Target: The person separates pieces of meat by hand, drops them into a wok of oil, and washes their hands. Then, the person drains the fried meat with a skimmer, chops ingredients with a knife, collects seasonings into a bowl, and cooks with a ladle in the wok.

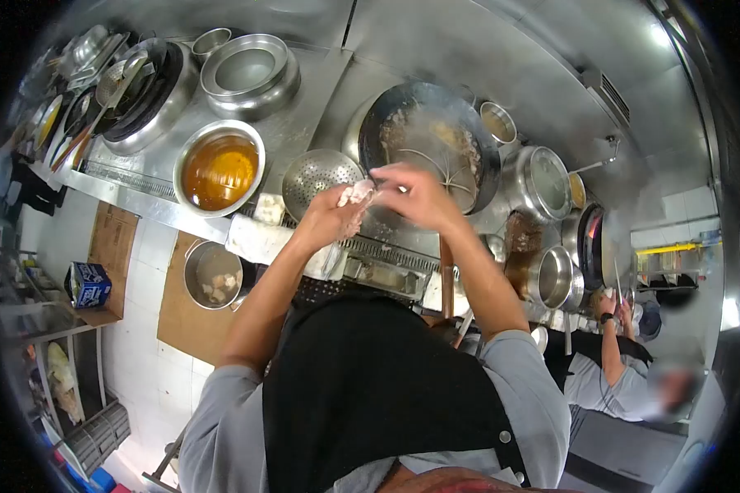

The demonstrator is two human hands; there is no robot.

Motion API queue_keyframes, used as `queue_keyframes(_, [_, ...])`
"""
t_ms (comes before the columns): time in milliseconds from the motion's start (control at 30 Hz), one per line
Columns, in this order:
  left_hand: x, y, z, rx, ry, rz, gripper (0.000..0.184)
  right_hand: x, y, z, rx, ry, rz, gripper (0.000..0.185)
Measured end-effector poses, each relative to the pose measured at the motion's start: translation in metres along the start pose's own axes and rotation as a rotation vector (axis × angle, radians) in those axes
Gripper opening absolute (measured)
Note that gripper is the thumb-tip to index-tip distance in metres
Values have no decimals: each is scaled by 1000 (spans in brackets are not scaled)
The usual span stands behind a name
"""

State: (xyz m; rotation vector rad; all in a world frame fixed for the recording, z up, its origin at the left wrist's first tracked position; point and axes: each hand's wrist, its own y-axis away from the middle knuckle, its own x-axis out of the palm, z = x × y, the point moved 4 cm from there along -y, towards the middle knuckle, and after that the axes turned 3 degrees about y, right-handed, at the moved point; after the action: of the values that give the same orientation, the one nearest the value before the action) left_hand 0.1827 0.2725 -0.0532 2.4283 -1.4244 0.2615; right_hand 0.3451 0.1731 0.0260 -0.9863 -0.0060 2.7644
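My left hand point(330, 220) is cupped palm up, its fingers closed around a small heap of pale, whitish pieces point(355, 194) that look like raw meat. Just to the right, my right hand point(419, 195) is bent over the heap with curled fingers. Its fingertips meet the edge of the heap, and what they pinch is too small to make out. Beneath my left hand lies a perforated metal strainer point(314, 174). Beyond my right hand, a black wok point(487, 168) steams, with browned food point(396, 135) along its inside and a round wire skimmer point(419, 164) in it.
A metal bowl of amber oil point(220, 172) stands on the counter at left, near a lidded steel pot point(251, 78). Folded white cloths point(263, 238) line the front edge. A pot point(214, 275) with pale chunks sits low at left. Another person point(612, 361) works at far right.
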Motion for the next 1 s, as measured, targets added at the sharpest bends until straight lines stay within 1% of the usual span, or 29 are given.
queue_keyframes(33, [1,3,-3,-1,-5,11,15,15,8,16,-24,-26,8,35])
queue_keyframes(100, [2,7,-14,134,-344,29,14,28,15,26,-187,176,-108,38])
queue_keyframes(133, [-1,7,-13,207,-551,-7,15,32,21,28,-186,182,-119,38])
queue_keyframes(200, [0,15,-13,214,-534,-8,16,32,33,22,73,96,-193,32])
queue_keyframes(233, [1,17,-15,217,-514,-18,16,32,38,19,71,101,-209,32])
queue_keyframes(267, [2,20,-18,228,-519,-6,16,29,43,18,139,-120,-281,28])
queue_keyframes(333, [0,26,-13,68,-80,-31,19,28,54,17,239,-538,-418,17])
queue_keyframes(367, [4,29,-16,74,-83,-20,19,28,56,22,235,-533,-430,17])
queue_keyframes(433, [15,37,-21,119,280,3,18,34,60,28,203,-898,-499,17])
queue_keyframes(467, [18,41,-21,120,278,11,18,38,60,23,207,-924,-519,14])
queue_keyframes(500, [22,45,-22,132,236,43,18,42,60,17,205,-921,-525,14])
queue_keyframes(533, [26,48,-22,141,197,75,17,45,61,11,225,-879,-499,18])
queue_keyframes(567, [26,46,-18,140,203,79,17,47,62,12,246,-836,-471,22])
queue_keyframes(600, [26,42,-11,153,140,66,17,46,64,12,250,-829,-470,22])
queue_keyframes(667, [25,37,-8,183,58,42,15,48,68,15,381,-488,-350,30])
queue_keyframes(700, [26,36,-6,184,67,37,15,50,71,18,384,-482,-341,30])
queue_keyframes(767, [27,33,-4,172,178,4,12,53,74,31,197,-350,-322,38])
queue_keyframes(800, [29,30,-4,170,187,-3,12,55,74,40,178,-214,-325,39])
queue_keyframes(833, [31,28,-5,166,191,-19,11,55,71,35,182,-213,-316,39])
queue_keyframes(900, [31,20,-2,153,199,-38,11,50,67,26,47,61,-380,29])
queue_keyframes(933, [29,15,2,111,234,-23,10,48,66,18,52,60,-372,29])
queue_keyframes(1000, [21,0,5,73,273,-14,10,47,60,-5,315,-469,-258,20])
